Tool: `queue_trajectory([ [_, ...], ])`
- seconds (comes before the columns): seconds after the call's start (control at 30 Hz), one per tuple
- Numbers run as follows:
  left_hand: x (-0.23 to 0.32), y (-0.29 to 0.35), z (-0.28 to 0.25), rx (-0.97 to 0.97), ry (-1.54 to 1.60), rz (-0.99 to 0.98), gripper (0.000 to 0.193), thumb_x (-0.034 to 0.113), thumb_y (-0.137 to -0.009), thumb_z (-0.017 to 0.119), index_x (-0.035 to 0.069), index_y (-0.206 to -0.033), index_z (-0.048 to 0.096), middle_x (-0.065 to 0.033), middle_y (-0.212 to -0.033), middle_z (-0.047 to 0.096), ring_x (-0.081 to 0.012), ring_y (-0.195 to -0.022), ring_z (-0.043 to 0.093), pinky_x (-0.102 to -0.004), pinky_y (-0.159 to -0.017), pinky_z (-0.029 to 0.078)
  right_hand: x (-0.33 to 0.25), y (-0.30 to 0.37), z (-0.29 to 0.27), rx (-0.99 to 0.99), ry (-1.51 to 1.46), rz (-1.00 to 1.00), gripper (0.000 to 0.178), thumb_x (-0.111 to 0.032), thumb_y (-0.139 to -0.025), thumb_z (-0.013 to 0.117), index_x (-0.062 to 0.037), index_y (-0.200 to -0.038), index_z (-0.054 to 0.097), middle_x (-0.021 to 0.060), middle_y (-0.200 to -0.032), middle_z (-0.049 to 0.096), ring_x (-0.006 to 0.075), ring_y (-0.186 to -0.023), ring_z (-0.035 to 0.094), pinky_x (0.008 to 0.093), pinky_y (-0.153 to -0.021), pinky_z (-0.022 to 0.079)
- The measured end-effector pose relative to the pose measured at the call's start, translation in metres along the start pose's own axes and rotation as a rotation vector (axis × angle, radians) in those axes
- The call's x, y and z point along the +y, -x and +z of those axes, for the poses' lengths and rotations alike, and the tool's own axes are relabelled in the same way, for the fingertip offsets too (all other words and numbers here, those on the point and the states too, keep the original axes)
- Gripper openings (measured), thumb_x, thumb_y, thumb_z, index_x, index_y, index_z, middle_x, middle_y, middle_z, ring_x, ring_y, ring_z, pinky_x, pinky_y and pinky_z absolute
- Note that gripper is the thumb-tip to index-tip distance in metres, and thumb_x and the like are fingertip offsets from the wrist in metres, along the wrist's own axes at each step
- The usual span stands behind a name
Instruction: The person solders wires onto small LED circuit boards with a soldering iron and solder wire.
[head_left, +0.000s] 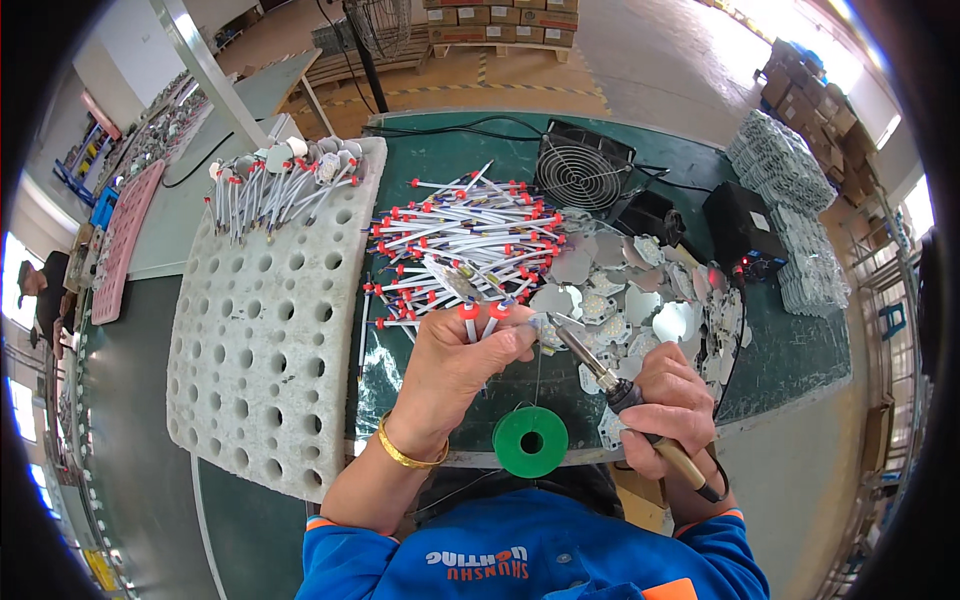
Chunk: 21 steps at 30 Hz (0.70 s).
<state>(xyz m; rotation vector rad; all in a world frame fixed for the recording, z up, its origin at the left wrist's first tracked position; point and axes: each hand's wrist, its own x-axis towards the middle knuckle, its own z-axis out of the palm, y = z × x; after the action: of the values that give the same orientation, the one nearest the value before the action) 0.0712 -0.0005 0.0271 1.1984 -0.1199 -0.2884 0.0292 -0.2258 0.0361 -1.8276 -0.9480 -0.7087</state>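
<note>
My left hand (455, 365) is closed around a couple of white-sleeved wires with red collars (469, 312), their lower ends hidden by my fingers. My right hand (672, 408) grips a soldering iron (625, 393) by its handle. The iron's metal tip points up and left, close to my left fingertips; whether it touches anything there is too small to tell. A green solder spool (508, 440) lies just below my hands, near the table's front edge. Beyond my left hand is a heap of similar white wires with red collars (470, 235). Loose silvery circuit boards (640, 303) are piled past the iron.
A white foam block (225, 325) with round holes lies at left, bearing a bundle of wired boards (280, 185). At the back stands a black fan (583, 172). A black power box (742, 228) and stacked silvery boards (785, 165) occupy the right side; cables cross the green tabletop.
</note>
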Motion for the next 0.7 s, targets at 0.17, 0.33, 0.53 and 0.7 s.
queue_trajectory([
  [0.17,-0.001,-0.002,0.0,-0.033,0.041,-0.005,0.022,0.008,-0.083,0.064,0.001,-0.103,0.065,-0.006,-0.081,0.066,-0.0104,-0.071,0.059,-0.0225,-0.063,0.045,0.004,0.002,0.002,-0.001,0.012,0.01,0.035,0.002,-0.051,0.061,-0.0128,-0.082,0.064,-0.0008,-0.059,0.044,0.0162,-0.05,0.044,0.03,-0.055,0.035],
  [0.33,-0.003,-0.005,-0.001,-0.063,0.04,-0.034,0.021,0.008,-0.083,0.063,0.001,-0.103,0.065,-0.0037,-0.078,0.063,-0.0091,-0.07,0.056,-0.0238,-0.065,0.047,0.006,0.003,0.003,-0.011,0.029,0.016,0.035,0.002,-0.049,0.061,-0.0135,-0.081,0.065,-0.0011,-0.06,0.044,0.0161,-0.049,0.043,0.0297,-0.055,0.034],
  [0.53,-0.002,-0.005,0.001,-0.028,0.034,-0.043,0.022,0.01,-0.083,0.064,0.001,-0.102,0.065,-0.0052,-0.078,0.065,-0.0097,-0.069,0.058,-0.0228,-0.063,0.046,0.008,0.002,0.002,-0.027,0.08,-0.002,0.038,0.0,-0.046,0.062,-0.0145,-0.081,0.066,-0.0021,-0.06,0.044,0.0154,-0.051,0.045,0.0298,-0.056,0.035],
  [0.7,-0.004,-0.007,0.0,-0.009,0.064,-0.072,0.023,0.011,-0.081,0.065,0.001,-0.102,0.065,-0.006,-0.078,0.066,-0.0086,-0.067,0.058,-0.0212,-0.058,0.042,0.013,0.004,0.007,-0.006,0.134,-0.065,0.038,-0.001,-0.045,0.062,-0.0148,-0.08,0.066,-0.0026,-0.06,0.042,0.0148,-0.053,0.046,0.0293,-0.056,0.034],
])
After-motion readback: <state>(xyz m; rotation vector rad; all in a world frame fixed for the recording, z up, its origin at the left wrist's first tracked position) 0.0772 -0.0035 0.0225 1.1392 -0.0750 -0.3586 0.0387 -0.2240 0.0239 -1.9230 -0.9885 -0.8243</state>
